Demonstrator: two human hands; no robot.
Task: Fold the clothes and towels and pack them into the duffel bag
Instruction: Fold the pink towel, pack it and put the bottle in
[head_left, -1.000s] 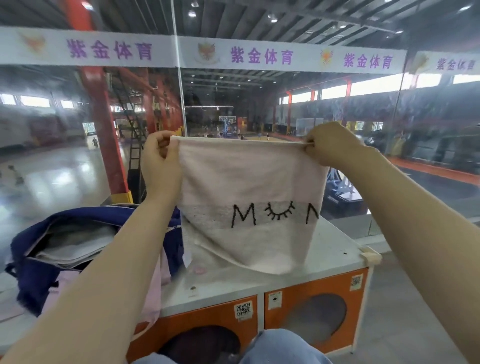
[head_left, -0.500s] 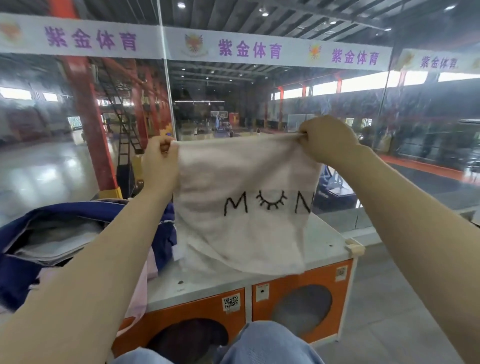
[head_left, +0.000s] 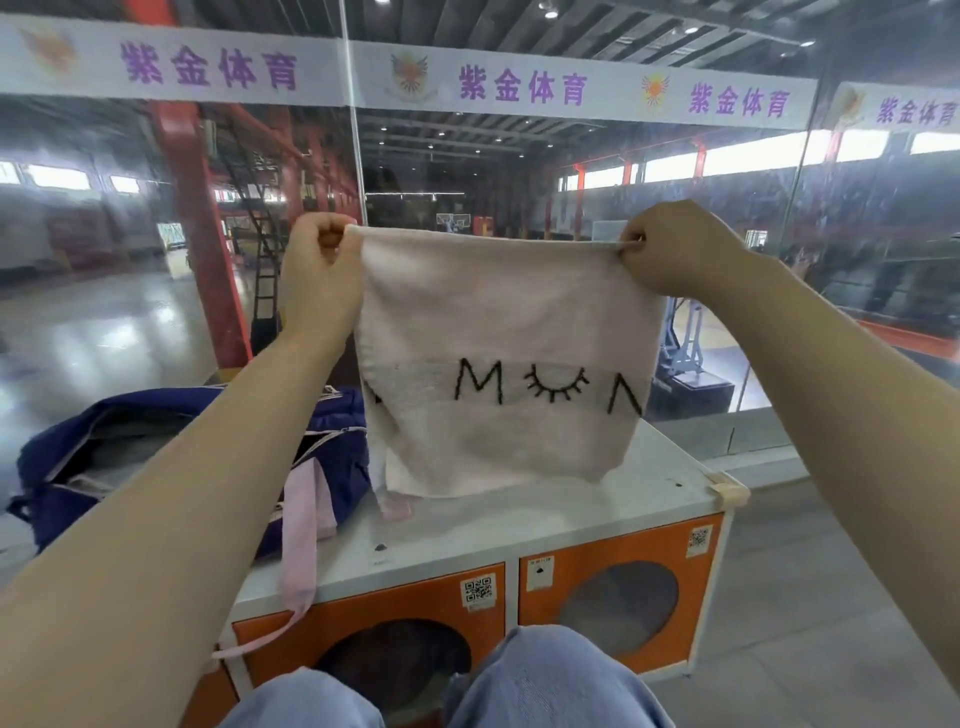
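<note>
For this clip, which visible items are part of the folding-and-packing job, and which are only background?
Part of the job:
- pale pink towel with black stitched lettering, held up by its top corners
- left hand and right hand, each pinching a corner
- open navy blue duffel bag with folded grey cloth inside

Just there:
- white-topped orange locker cabinet
- white banner with purple characters

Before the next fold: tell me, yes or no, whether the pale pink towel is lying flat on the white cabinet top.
No: the pale pink embroidered towel hangs in the air, its top corners pinched by the left hand and right hand.
</note>
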